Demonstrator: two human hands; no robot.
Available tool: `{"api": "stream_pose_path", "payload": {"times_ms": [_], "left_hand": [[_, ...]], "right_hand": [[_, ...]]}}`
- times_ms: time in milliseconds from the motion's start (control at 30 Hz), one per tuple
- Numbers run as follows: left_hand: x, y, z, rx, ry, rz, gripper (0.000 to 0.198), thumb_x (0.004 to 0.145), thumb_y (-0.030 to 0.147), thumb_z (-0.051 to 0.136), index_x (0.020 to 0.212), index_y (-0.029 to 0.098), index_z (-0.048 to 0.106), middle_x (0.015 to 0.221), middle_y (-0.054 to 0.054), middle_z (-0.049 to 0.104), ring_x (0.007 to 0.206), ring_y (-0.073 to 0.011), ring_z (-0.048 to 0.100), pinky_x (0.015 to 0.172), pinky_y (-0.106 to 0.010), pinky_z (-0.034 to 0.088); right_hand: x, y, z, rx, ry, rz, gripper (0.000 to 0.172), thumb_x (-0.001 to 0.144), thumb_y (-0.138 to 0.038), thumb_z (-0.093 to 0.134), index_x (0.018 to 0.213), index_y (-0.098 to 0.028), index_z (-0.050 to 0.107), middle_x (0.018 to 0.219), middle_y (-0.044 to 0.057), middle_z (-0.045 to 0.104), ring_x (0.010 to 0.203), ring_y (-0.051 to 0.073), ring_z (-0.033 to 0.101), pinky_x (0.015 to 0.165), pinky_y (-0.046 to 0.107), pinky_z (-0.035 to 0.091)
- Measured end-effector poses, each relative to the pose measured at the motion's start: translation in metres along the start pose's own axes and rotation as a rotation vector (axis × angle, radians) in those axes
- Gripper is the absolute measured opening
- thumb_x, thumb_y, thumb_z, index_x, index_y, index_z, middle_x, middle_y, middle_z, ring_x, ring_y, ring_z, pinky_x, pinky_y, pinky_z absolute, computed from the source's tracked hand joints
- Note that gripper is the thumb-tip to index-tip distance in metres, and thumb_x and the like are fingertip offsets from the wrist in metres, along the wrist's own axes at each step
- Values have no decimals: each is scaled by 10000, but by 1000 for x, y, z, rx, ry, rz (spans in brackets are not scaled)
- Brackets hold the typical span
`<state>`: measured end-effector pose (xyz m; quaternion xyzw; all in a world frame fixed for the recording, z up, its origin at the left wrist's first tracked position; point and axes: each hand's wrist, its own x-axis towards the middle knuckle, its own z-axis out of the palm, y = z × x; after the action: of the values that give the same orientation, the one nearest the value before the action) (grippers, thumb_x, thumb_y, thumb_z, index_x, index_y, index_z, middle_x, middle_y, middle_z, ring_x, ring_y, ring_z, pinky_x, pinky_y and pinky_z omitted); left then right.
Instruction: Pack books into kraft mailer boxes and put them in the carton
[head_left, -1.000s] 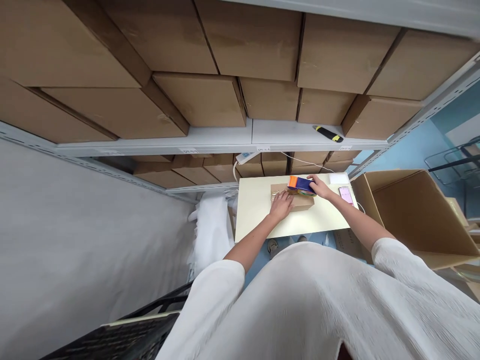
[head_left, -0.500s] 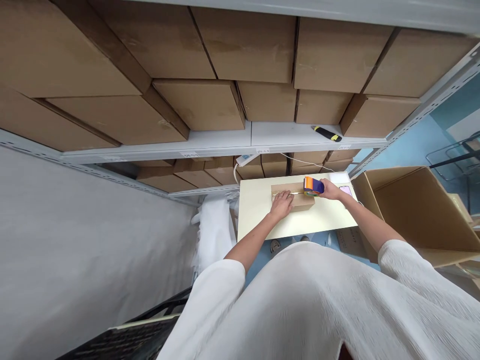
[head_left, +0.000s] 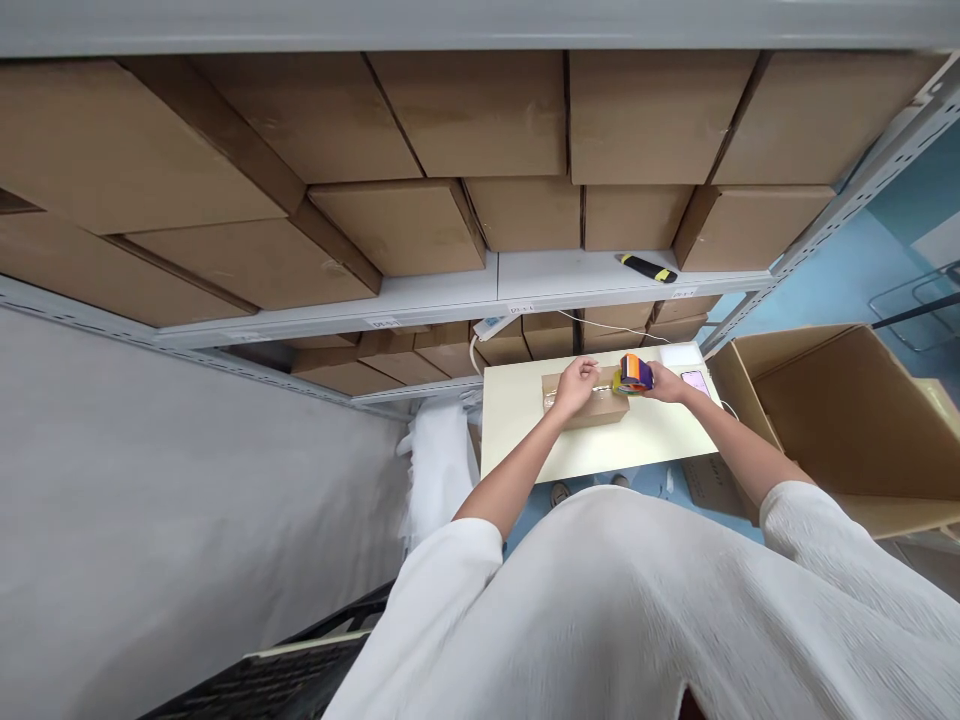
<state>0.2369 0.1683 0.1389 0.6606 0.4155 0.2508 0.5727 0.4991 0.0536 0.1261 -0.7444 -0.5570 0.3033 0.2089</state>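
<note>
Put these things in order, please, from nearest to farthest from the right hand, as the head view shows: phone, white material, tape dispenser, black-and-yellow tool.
1. Tape dispenser: held in the right hand.
2. Phone: on the table, right of the hand.
3. Black-and-yellow tool: on the shelf above.
4. White material: beyond the table's left edge.

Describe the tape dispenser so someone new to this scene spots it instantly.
In front of the grey shelving, find the cream table and the small brown carton on it. At the carton's right end, the right hand grips the tape dispenser. Its orange and purple body sets it apart from the plain carton and the pink-screened phone nearby.
</note>
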Motion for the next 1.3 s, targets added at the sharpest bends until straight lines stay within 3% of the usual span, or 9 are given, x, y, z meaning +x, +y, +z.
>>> {"api": "stream_pose_path", "payload": {"times_ms": [200,500,667,967,1133,1300], "left_hand": [[11,26,32,-130,20,-104,216,932,284,820,1079,231,670,945,-25,764,873,-183,741,820,-294,557],[17,20,40,-140,26,-225,412,769,234,925,1028,251,605,840,14,728,756,-170,715,764,-288,536],[15,19,35,-158,67,-234,411,762,181,901,1015,258,587,817,20,738,746,-179,726,746,-297,541],[1,5,8,-82,173,-232,411,757,51,789,1017,272,561,730,78,667,755,-155,707,762,-271,524],[-5,-1,-3,-138,237,-243,418,763,22,731,996,277,497,734,87,645,719,-130,662,737,-246,495],[-4,-16,-9,-292,300,-206,523,699,15,795,973,281,437,736,109,590,675,-114,626,694,-219,456]], "right_hand": [[-2,0,1,-9,21,14,466,658,-329,934,1041,-224,691,1075,72,760,996,307,736,881,393,627],[-4,-2,3,0,36,6,456,657,-335,908,1019,-230,652,1046,60,740,994,303,712,857,381,607],[-6,-5,8,24,30,-6,419,704,-357,882,1003,-238,614,1034,60,743,984,296,704,847,369,574],[-2,-21,10,28,-63,-37,430,754,-426,843,994,-270,522,985,31,742,889,251,689,787,340,527],[1,-36,9,-35,-99,-45,479,775,-492,893,1004,-268,536,1029,57,770,916,250,702,773,320,525],[5,-55,9,-93,-109,-58,511,789,-538,925,1025,-267,562,1044,68,790,917,260,722,780,324,543]]}}
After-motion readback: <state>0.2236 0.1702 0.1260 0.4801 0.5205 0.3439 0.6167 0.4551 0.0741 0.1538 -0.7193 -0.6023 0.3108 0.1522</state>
